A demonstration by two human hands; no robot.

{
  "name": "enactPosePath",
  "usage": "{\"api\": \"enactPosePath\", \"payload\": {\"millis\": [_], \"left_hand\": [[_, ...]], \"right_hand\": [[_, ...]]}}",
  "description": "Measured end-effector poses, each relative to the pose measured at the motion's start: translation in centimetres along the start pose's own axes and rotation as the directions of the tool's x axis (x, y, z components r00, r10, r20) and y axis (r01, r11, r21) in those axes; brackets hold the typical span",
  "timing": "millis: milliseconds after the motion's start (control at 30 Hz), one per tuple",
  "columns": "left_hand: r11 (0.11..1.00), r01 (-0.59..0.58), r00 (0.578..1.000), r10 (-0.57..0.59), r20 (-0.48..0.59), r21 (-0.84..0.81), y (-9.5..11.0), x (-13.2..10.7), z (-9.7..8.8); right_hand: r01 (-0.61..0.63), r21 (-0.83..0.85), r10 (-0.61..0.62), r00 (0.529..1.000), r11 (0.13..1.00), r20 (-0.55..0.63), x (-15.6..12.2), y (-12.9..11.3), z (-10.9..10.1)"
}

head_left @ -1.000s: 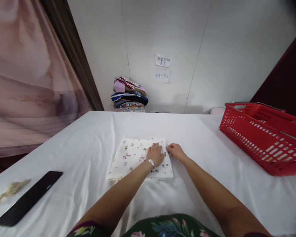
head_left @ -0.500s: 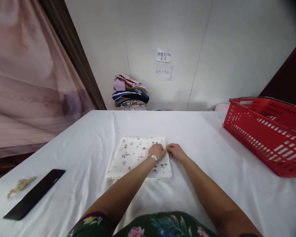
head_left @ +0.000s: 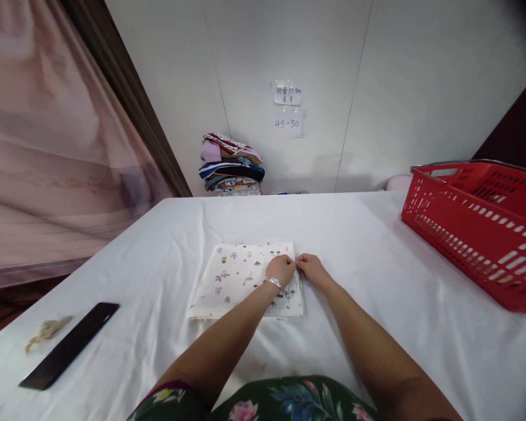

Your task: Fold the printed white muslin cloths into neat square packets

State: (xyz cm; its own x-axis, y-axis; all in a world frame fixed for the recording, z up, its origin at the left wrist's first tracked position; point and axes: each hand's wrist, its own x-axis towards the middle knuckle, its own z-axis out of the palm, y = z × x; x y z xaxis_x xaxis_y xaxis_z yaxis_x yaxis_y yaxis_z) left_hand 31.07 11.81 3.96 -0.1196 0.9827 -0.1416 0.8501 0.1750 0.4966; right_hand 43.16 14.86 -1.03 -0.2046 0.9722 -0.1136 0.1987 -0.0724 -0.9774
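A folded white cloth (head_left: 234, 275) with small printed motifs lies flat in front of me. My left hand (head_left: 281, 270), with a silver bracelet at the wrist, is over its right part, fingers closed at the right edge. Just beside it, my right hand (head_left: 310, 269) pinches the same edge from the right. The fingertips of both hands almost meet there, and the bit of fabric between them is largely hidden.
The white-covered table (head_left: 350, 234) bears a red basket (head_left: 469, 234) at the right. On the left lie a black flat strip (head_left: 72, 345) and a beige stringy bundle (head_left: 48, 332). Folded textiles (head_left: 232, 166) are stacked beyond the far edge, by the wall.
The view has shifted slightly. Both hands stay at the cloth's right edge with almost the same grip, and the cloth keeps its shape.
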Motion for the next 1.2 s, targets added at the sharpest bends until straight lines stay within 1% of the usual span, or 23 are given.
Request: {"api": "enactPosePath", "payload": {"millis": [100,200,300,367,433,700,833,1000,1200], "left_hand": [[1.000,-0.006,1.000,0.006,-0.013,0.001,0.1,-0.4,0.4],[1.000,-0.010,1.000,0.010,-0.021,0.010,0.2,-0.8,0.3],[0.997,-0.010,1.000,0.011,-0.014,0.083,0.5,-1.0,0.0],[0.989,-0.013,1.000,0.011,0.011,0.149,0.8,-0.9,-0.1],[0.984,-0.014,0.999,0.006,0.044,0.180,0.8,-0.6,-0.3],[0.994,-0.001,0.988,-0.015,0.156,0.105,0.0,0.8,-1.6],[0.998,0.032,0.981,-0.042,0.187,0.056,-0.4,0.8,-1.7],[0.999,0.040,0.986,-0.043,0.163,0.023,-0.2,0.5,-1.1],[0.998,0.022,0.998,-0.025,0.053,0.055,0.4,0.0,-0.4]], "right_hand": [[-0.010,0.010,0.009,1.000,1.000,0.012,-0.1,0.0,-0.2],[-0.027,0.018,0.026,0.999,0.999,0.035,-0.1,-0.2,-0.3],[-0.041,0.022,0.040,0.998,0.999,0.052,-0.1,-0.4,-0.4],[-0.048,0.018,0.047,0.997,0.999,0.055,-0.1,-0.4,-0.4],[-0.050,0.008,0.050,0.997,0.999,0.055,0.0,-0.3,-0.5],[-0.011,-0.076,0.014,0.999,0.997,0.038,-0.3,-0.5,-0.4],[0.019,-0.113,-0.019,1.000,0.993,0.002,-0.2,-0.6,0.1],[0.022,-0.097,-0.025,0.999,0.995,-0.029,-0.1,-0.5,-0.1],[-0.015,-0.059,0.014,1.000,0.998,-0.015,-0.4,-0.5,-0.6]]}}
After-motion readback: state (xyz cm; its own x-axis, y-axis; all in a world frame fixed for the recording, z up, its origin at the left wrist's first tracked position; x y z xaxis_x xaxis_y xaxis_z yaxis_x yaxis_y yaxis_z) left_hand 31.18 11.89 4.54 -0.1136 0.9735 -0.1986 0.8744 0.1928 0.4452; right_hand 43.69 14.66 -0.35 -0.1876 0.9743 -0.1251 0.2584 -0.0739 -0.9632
